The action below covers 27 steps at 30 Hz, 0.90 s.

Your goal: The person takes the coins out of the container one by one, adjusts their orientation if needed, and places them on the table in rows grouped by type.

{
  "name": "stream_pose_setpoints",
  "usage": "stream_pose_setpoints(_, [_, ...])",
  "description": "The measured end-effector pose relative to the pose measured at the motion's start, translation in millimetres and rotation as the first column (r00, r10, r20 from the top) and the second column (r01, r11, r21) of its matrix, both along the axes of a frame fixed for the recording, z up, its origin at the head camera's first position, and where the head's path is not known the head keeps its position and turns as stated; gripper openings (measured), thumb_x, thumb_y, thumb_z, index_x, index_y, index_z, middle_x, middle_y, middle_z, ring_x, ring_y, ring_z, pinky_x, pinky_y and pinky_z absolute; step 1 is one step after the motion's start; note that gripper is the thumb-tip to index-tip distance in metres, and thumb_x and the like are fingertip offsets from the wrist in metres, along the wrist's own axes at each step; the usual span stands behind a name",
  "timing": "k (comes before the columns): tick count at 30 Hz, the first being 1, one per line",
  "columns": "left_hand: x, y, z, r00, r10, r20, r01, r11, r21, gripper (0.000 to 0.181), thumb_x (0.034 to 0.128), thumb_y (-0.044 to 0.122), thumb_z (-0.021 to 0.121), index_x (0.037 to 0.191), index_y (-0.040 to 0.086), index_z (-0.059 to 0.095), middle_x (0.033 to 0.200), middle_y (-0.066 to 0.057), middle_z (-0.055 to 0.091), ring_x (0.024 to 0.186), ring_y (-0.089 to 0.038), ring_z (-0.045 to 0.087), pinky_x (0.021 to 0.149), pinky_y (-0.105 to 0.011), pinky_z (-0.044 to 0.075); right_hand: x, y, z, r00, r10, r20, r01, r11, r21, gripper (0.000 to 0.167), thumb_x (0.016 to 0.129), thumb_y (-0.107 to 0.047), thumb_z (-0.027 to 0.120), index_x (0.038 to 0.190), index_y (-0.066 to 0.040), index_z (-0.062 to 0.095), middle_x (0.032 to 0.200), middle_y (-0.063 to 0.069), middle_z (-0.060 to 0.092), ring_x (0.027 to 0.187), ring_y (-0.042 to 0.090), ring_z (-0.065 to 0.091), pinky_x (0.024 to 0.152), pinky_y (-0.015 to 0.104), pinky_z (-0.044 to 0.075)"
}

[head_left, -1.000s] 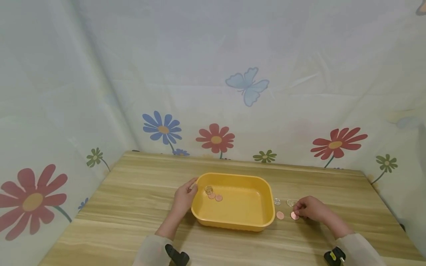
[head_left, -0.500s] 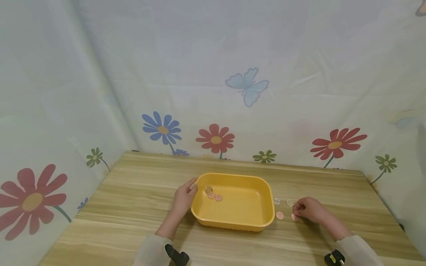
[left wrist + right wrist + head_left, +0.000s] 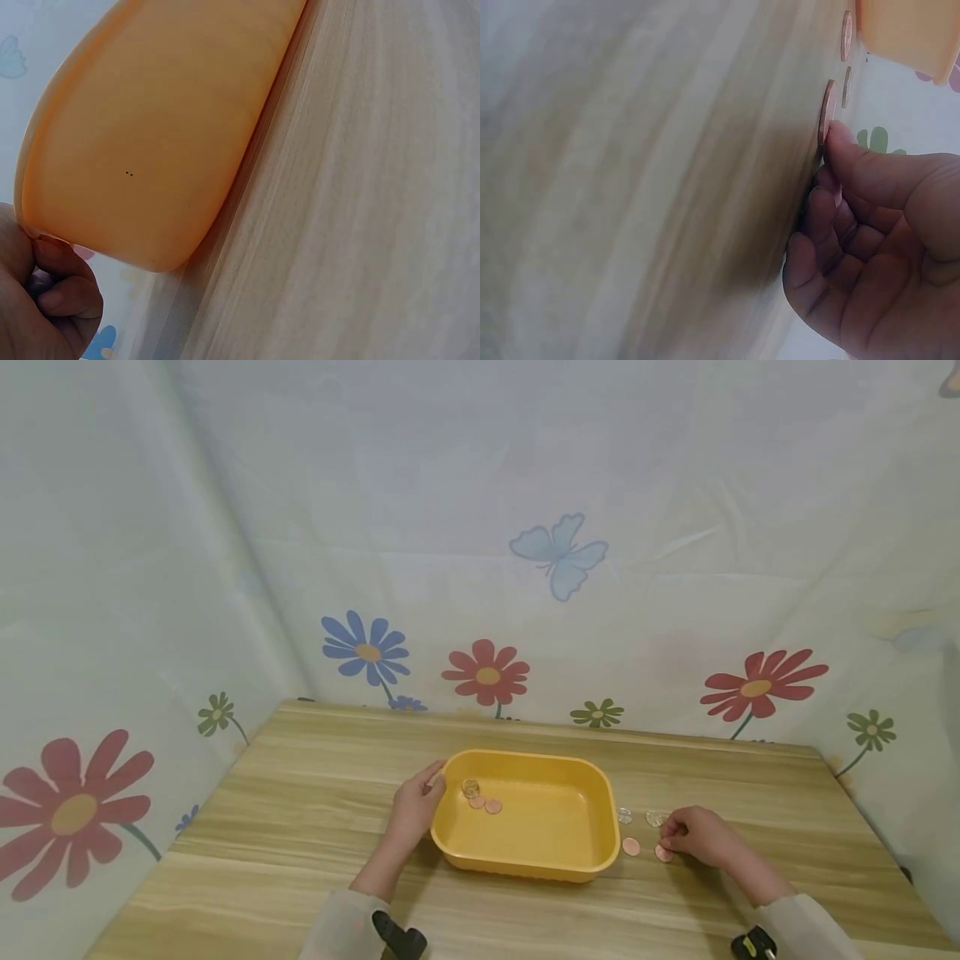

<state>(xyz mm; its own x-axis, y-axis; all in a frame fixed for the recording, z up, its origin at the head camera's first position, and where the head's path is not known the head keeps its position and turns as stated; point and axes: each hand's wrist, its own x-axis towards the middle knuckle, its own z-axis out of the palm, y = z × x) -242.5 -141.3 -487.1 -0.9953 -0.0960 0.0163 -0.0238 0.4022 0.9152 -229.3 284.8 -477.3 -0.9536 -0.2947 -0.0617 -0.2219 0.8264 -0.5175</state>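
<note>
A yellow plastic basin stands on the table. My left hand grips its left rim; in the left wrist view the curled fingers pinch the basin's edge. Inside lie two copper-coloured coins and a small stack of clear round discs. To the basin's right, my right hand bends over another copper-coloured coin, pinching its edge between thumb and fingertips. In the right wrist view that coin looks flat or nearly flat on the tabletop.
Between basin and right hand lies one more copper-coloured coin. Behind it are two clear discs, one close to the basin and one near my fingers. A flower-printed curtain hangs behind the wooden table.
The copper-coloured coin under my right hand has shifted slightly toward me, and that hand has moved down a little with it. My left hand and the basin stay in place.
</note>
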Motion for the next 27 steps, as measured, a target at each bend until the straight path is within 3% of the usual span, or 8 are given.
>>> stream_pose_setpoints(6, [0.5,-0.6,0.7,1.0,0.001,0.002,-0.001,1.0,-0.006,0.044,0.1048,0.017,0.052,0.147,0.005,0.055,0.078,-0.021,0.071,0.058,-0.016,0.06,0.053,-0.026,0.051,-0.8,-0.4,0.6,1.0,-0.011,0.01,0.011,1.0,0.002,0.013,0.088,-0.007,0.075,0.079,-0.003,0.066,0.075,0.0,0.061,0.07,0.011,0.049,0.063,0.023,0.04])
stream_pose_setpoints(13, [1.9,-0.6,0.9,1.0,-0.003,-0.005,0.003,1.0,-0.011,0.044,0.1047,0.016,0.052,0.146,0.003,0.055,0.08,-0.022,0.071,0.06,-0.017,0.06,0.054,-0.027,0.051,-2.7,5.7,5.5,0.995,0.056,0.078,-0.052,0.997,-0.06,0.011,0.093,-0.007,0.07,0.087,0.002,0.069,0.08,0.002,0.065,0.07,0.005,0.047,0.062,0.021,0.04])
stream_pose_setpoints(17, [2.9,0.4,0.8,1.0,0.0,-0.007,0.0,1.0,-0.011,0.044,0.1047,0.016,0.052,0.146,0.002,0.055,0.078,-0.021,0.07,0.059,-0.016,0.058,0.054,-0.026,0.051,-4.3,7.5,8.3,0.993,0.075,0.088,-0.07,0.995,-0.067,0.011,0.094,-0.011,0.069,0.089,-0.001,0.07,0.082,0.001,0.064,0.071,0.005,0.047,0.063,0.021,0.04])
stream_pose_setpoints(27, [1.3,0.2,1.3,1.0,0.001,-0.011,-0.002,1.0,-0.01,0.043,0.1048,0.016,0.052,0.146,0.003,0.055,0.078,-0.022,0.07,0.059,-0.016,0.058,0.054,-0.026,0.049,-5.4,-5.7,44.4,0.993,0.083,0.081,-0.077,0.994,-0.079,0.019,0.101,-0.017,0.061,0.098,0.0,0.069,0.082,0.005,0.063,0.072,0.013,0.051,0.061,0.023,0.044])
